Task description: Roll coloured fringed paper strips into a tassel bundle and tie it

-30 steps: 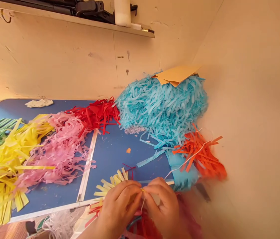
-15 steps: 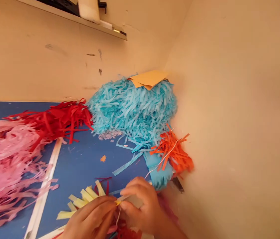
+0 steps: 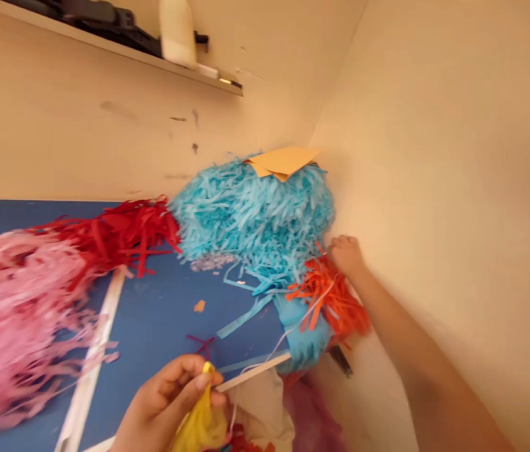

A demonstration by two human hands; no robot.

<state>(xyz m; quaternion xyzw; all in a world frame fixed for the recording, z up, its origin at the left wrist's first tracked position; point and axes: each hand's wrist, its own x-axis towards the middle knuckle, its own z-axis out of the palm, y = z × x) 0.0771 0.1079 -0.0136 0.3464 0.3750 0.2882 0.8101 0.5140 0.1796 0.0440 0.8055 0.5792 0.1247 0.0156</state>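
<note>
My left hand (image 3: pixel 170 392) is closed on a yellow paper tassel (image 3: pixel 201 424) at the near edge of the blue table (image 3: pixel 161 314); a white string (image 3: pixel 293 326) runs from it towards the right. My right hand (image 3: pixel 347 254) is stretched out to the wall, fingers curled at the orange paper fringe (image 3: pixel 335 298), just right of the big light-blue fringe pile (image 3: pixel 255 216). What those fingers hold, if anything, I cannot make out.
Red fringe (image 3: pixel 118 232) and pink fringe (image 3: pixel 15 314) lie across the left of the table. Tan card (image 3: pixel 283 160) rests on the blue pile. A shelf (image 3: pixel 118 44) with dark items hangs above. The beige wall (image 3: pixel 457 188) closes off the right side.
My right hand let go of the tassel and reached up right to the orange fringe by the wall. My left hand now holds the yellow tassel alone, bunched downwards.
</note>
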